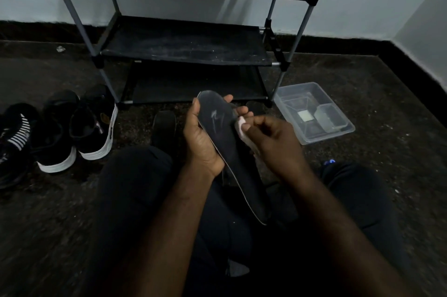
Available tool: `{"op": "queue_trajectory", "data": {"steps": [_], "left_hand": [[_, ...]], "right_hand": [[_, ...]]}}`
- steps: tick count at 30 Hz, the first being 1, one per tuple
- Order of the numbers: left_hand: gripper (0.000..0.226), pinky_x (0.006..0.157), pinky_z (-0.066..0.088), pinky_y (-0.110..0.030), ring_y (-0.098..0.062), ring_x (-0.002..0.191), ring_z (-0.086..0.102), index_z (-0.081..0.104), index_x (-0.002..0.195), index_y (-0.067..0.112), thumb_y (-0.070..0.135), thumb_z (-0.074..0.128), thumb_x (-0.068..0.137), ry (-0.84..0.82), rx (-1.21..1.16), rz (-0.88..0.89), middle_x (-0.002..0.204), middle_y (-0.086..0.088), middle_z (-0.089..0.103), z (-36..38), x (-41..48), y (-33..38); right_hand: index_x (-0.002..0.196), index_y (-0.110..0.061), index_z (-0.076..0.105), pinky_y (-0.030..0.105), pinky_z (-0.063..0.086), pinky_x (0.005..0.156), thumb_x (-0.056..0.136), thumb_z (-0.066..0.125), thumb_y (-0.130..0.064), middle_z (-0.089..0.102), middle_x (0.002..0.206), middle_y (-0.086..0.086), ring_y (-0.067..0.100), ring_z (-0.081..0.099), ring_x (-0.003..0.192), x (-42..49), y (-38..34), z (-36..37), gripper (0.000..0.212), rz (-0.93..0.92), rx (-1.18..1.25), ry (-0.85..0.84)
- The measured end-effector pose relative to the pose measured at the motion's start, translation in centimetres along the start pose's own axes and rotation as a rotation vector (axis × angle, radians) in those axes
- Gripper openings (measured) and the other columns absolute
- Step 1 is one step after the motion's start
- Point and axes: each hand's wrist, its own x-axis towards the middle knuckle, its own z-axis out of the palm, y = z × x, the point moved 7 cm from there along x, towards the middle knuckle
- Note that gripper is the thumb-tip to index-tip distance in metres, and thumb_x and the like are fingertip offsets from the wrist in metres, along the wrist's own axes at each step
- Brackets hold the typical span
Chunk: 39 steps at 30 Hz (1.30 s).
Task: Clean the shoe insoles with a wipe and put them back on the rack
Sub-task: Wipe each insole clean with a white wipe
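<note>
The insole (227, 137) stands tilted in the left hand (202, 142), whose thumb and curled fingers clasp its upper half. The right hand (271, 142) pinches a pale wipe (242, 127) against the edge just beside those fingertips. It looks light, thin and bendy, so a mid-length hold should stop it flopping; beyond the right fingers, a clear tub (329, 138) holds smaller clear trays and a pale square.

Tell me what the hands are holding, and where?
The left hand grips the insole around its far half. The right hand pinches a wipe against the insole's edge.
</note>
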Motion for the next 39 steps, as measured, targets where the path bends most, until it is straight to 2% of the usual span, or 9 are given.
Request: {"op": "queue_trajectory", "data": {"steps": [2, 7, 12, 16, 19, 23, 29, 35, 39], "left_hand": [[0.073, 0.091, 0.052, -0.046, -0.035, 0.096, 0.065, 0.053, 0.127, 0.001, 0.061, 0.038, 0.089, -0.004, 0.008, -0.011, 0.102, -0.026, 0.061, 0.1, 0.0, -0.4], [0.071, 0.099, 0.042, -0.061, -0.033, 0.09, 0.065, 0.057, 0.125, 0.002, 0.06, 0.042, 0.088, 0.03, 0.009, -0.006, 0.09, -0.019, 0.062, -0.5, 0.0, -0.5], [0.073, 0.089, 0.05, -0.041, -0.028, 0.093, 0.063, 0.055, 0.126, -0.001, 0.058, 0.048, 0.085, 0.01, 0.027, -0.013, 0.102, -0.019, 0.062, 0.0, 0.0, -0.8], [0.067, 0.108, 0.038, -0.055, -0.039, 0.108, 0.059, 0.057, 0.119, 0.0, 0.058, 0.043, 0.089, 0.003, 0.016, -0.023, 0.105, -0.025, 0.063, -0.3, 0.3, -1.0], [0.066, 0.107, 0.039, -0.057, -0.039, 0.108, 0.061, 0.057, 0.117, 0.001, 0.058, 0.041, 0.089, 0.003, -0.017, -0.027, 0.107, -0.026, 0.062, -0.4, 0.2, -0.7], [0.061, 0.088, 0.053, -0.041, -0.03, 0.091, 0.065, 0.059, 0.111, 0.0, 0.055, 0.041, 0.089, 0.038, -0.005, -0.022, 0.101, -0.022, 0.063, 0.0, -0.1, -0.8], [0.061, 0.1, 0.045, -0.053, -0.037, 0.1, 0.064, 0.057, 0.111, 0.002, 0.057, 0.038, 0.091, 0.039, -0.018, -0.019, 0.099, -0.023, 0.064, -0.6, 0.3, -0.8], [0.06, 0.091, 0.053, -0.041, -0.032, 0.098, 0.065, 0.059, 0.109, 0.0, 0.054, 0.043, 0.088, 0.017, -0.044, -0.017, 0.108, -0.024, 0.063, 0.0, 0.2, -1.3], [0.061, 0.105, 0.042, -0.053, -0.044, 0.114, 0.06, 0.056, 0.108, 0.001, 0.057, 0.036, 0.091, 0.0, -0.036, -0.03, 0.109, -0.03, 0.064, -0.3, 0.4, -1.1]], "right_hand": [[0.09, -0.016, 0.073, 0.021, 0.052, 0.07, 0.091, 0.067, -0.021, 0.072, 0.084, -0.007, 0.001, 0.066, 0.075, -0.1, -0.8, 1.0, 0.009, -0.129, -0.263, 0.025], [0.089, -0.012, 0.069, 0.024, 0.05, 0.072, 0.091, 0.064, -0.015, 0.067, 0.089, -0.002, 0.006, 0.062, 0.082, -2.5, -2.7, 4.8, 0.006, -0.342, -0.38, -0.144], [0.093, -0.015, 0.067, 0.039, 0.051, 0.076, 0.094, 0.058, -0.024, 0.065, 0.093, 0.003, 0.019, 0.061, 0.083, 0.1, -2.5, 1.9, 0.013, -0.305, -0.636, 0.103], [0.089, -0.013, 0.069, 0.031, 0.051, 0.073, 0.091, 0.062, -0.017, 0.07, 0.088, 0.0, 0.012, 0.064, 0.079, -1.3, -3.2, 3.8, 0.009, -0.307, -0.447, -0.029], [0.091, -0.012, 0.07, 0.037, 0.052, 0.072, 0.091, 0.064, -0.019, 0.07, 0.09, 0.001, 0.014, 0.065, 0.081, -2.1, -3.8, 4.4, 0.009, -0.386, -0.444, -0.092], [0.096, -0.021, 0.067, 0.041, 0.053, 0.076, 0.094, 0.056, -0.035, 0.068, 0.098, -0.001, 0.018, 0.064, 0.087, 0.5, -2.2, 1.9, 0.018, -0.268, -0.665, 0.1], [0.085, -0.012, 0.072, 0.029, 0.054, 0.073, 0.09, 0.065, -0.013, 0.072, 0.084, -0.002, 0.008, 0.066, 0.079, -2.0, -3.7, 4.8, 0.008, -0.324, -0.319, -0.119], [0.088, -0.023, 0.068, 0.041, 0.053, 0.074, 0.094, 0.057, -0.035, 0.068, 0.089, -0.004, 0.014, 0.064, 0.081, 0.8, -2.1, 1.6, 0.018, -0.253, -0.614, 0.123], [0.087, -0.016, 0.073, 0.037, 0.054, 0.072, 0.093, 0.062, -0.022, 0.072, 0.084, -0.001, 0.011, 0.066, 0.076, -1.2, -3.4, 4.3, 0.013, -0.306, -0.449, -0.098]]}}
